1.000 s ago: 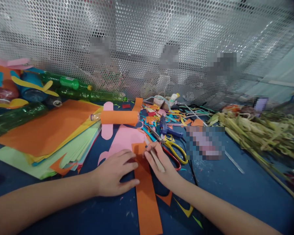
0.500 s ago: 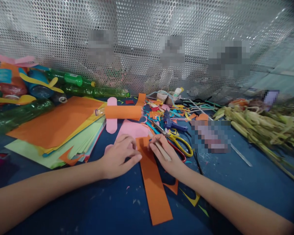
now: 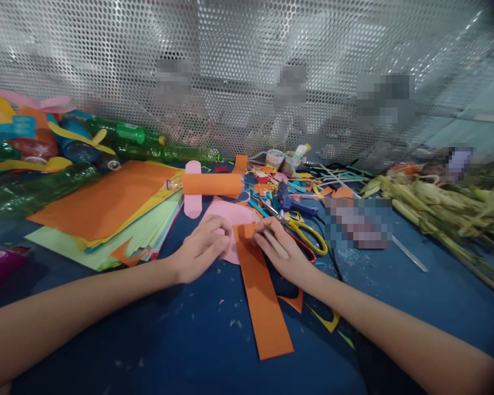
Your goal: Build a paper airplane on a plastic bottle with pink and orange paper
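An orange paper strip (image 3: 265,307) lies on the blue table (image 3: 177,334) between two bare hands, its far end over a pink sheet (image 3: 226,208); the left hand (image 3: 206,248) is just left of that end, over the pink sheet, fingers loosely curled, though whether they grip anything cannot be told; the right hand (image 3: 286,253), at the strip's right edge, pinches a pale stick (image 3: 277,244); yellow-handled scissors (image 3: 313,237) lie just beyond it; an orange-wrapped bottle (image 3: 214,185) rests farther back.

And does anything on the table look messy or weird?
Yes, the paper scraps: they're jumbled beyond the scissors, messier than the stacked sheets. The orange strip shows no visible damage.
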Tool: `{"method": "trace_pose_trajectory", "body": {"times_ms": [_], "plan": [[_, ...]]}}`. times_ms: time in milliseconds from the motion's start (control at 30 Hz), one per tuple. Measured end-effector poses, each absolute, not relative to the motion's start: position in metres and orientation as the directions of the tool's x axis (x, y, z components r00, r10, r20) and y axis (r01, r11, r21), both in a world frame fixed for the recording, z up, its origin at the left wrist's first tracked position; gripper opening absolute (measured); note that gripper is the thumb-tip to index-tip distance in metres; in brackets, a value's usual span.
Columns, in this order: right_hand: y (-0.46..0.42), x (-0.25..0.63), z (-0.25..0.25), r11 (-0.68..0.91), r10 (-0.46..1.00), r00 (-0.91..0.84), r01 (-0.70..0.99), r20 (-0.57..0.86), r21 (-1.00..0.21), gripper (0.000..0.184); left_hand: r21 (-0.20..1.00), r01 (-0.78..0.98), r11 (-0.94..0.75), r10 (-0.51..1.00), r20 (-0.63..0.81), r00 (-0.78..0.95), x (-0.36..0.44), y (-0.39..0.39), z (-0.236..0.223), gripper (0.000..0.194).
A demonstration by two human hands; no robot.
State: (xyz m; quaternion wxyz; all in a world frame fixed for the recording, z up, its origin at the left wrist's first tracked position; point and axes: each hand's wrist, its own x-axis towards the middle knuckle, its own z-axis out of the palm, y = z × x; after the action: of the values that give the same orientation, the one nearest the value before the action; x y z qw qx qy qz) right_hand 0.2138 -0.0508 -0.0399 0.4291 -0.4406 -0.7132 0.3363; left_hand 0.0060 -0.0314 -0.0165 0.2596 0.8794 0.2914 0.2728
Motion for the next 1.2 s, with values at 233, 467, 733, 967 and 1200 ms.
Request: {"method": "trace_pose_trajectory", "body": {"times_ms": [233,467,733,967,1200], "plan": [[-0.048,0.213,-0.042,0.411,0.909,-0.23,0.367,0.346,-0.835,0.002,0.608,0.316,-0.728,0.599,0.34,0.725,0.007,-0.034,-0.016,0.033],[-0.048,0.215,-0.04,0.382,0.921,-0.224,0.372,0.318,-0.846,0.004,0.705,0.312,-0.636,0.658,0.285,0.697,0.006,-0.031,-0.012,0.048],[-0.049,0.214,-0.031,0.295,0.951,-0.207,0.38,0.231,-0.877,0.005,0.523,0.263,-0.811,0.476,0.328,0.816,0.008,-0.026,-0.019,0.028],[-0.054,0.213,-0.028,0.295,0.946,-0.234,0.347,0.223,-0.89,0.007,0.453,0.275,-0.848,0.451,0.343,0.824,0.007,-0.029,-0.018,0.025],[-0.059,0.213,-0.027,0.335,0.934,-0.236,0.328,0.267,-0.883,0.007,0.465,0.279,-0.84,0.454,0.322,0.831,0.008,-0.033,-0.012,0.022]]}}
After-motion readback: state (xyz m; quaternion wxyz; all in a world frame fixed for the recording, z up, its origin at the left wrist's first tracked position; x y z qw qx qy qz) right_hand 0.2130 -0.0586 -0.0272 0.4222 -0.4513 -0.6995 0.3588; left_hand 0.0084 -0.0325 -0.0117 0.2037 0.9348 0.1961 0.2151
